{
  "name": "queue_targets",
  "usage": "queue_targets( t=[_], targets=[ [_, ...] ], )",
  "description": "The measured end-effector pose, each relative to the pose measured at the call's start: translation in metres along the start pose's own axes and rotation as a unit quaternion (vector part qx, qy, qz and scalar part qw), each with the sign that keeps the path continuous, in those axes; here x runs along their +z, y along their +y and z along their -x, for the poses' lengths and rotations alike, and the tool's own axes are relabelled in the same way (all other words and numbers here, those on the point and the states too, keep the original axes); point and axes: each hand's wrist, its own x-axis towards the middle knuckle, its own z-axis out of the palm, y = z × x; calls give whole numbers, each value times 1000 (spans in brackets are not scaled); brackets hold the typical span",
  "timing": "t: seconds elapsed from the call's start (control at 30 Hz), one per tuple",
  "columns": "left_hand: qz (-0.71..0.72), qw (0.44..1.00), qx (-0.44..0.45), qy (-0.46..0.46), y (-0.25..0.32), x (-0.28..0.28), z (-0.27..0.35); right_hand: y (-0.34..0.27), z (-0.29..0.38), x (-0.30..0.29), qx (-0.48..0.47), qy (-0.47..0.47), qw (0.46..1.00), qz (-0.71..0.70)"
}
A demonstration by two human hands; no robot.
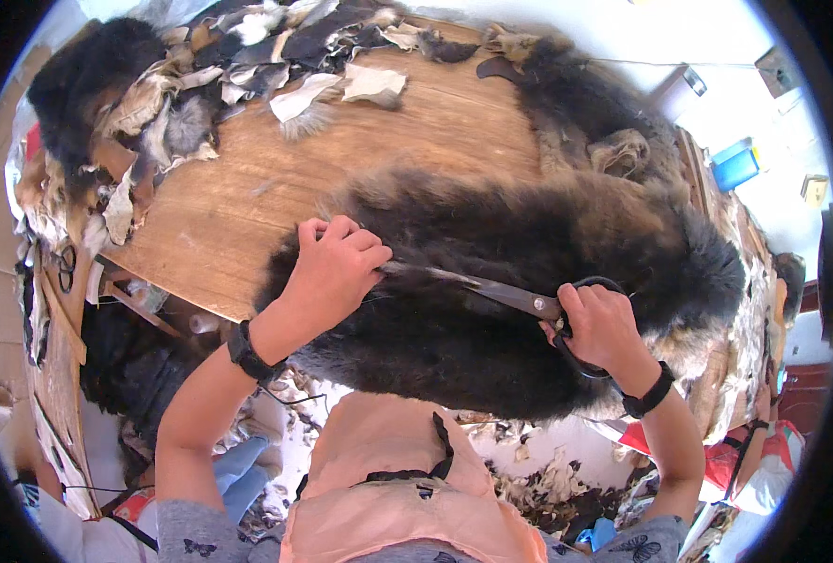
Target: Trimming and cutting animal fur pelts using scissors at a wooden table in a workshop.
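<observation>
A large dark-brown and black fur pelt (452, 352) lies in front of me, across the near edge of a wooden table. My right hand (596, 327) grips the black handles of a pair of scissors (515, 295). Their blades point left along a pale line in the fur, and the tips are partly lost in the hair. My left hand (339, 264) pinches the fur at the left end of that line, just beyond the blade tips. The fingertips of my left hand are partly hidden in the pelt.
Fur and hide scraps (255, 63) are heaped along the table's (240, 183) far left side. Another dark pelt (578, 98) lies at the far right. Black-handled scissors (67, 267) rest at the left edge. More scraps (557, 492) litter the floor. Other people's arms show at both sides.
</observation>
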Motion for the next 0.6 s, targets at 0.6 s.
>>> queue_targets(
  t=[0.6],
  targets=[
    [54,998,-15,-5,4,-9,-4,5,-15,-9,-14,8,999,-38]
  ],
)
